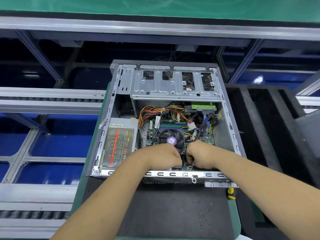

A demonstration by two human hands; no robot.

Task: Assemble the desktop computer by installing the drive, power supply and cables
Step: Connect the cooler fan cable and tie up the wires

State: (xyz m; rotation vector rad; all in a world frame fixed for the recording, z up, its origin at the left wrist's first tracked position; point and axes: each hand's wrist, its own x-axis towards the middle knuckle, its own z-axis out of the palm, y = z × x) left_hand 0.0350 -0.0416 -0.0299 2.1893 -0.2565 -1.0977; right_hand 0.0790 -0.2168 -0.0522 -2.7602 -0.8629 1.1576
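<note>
Head camera view, looking down: we see an open grey metal desktop computer case (230, 125) lying on its side on a dark mat over a green-edged work surface (173, 210). Both of our bare forearms reach in over the case's near metal rim. Our left hand (162, 157) and right hand (200, 155) meet knuckle to knuckle low in the case, just in front of the black round cooling fan with a purple label (171, 138), over the near edge of the green motherboard (207, 135). Both hands have their fingers curled downward; the right hand's fingers appear to pinch a small connector with thin black wires rising from it, while we cannot tell what the left hand holds, since its fingertips are hidden. A grey boxy power supply with a red-striped label (119, 144) sits inside the case at its left wall. From it a bundle of yellow, red and black cables (152, 111) arcs across the far part of the motherboard. At the far right, under the silver perforated drive cage (173, 84), a drive with a green circuit board (204, 107) sits in place, with blue cables just below it. A yellow-handled tool (231, 194) lies on the surface near the case's right front corner.
</note>
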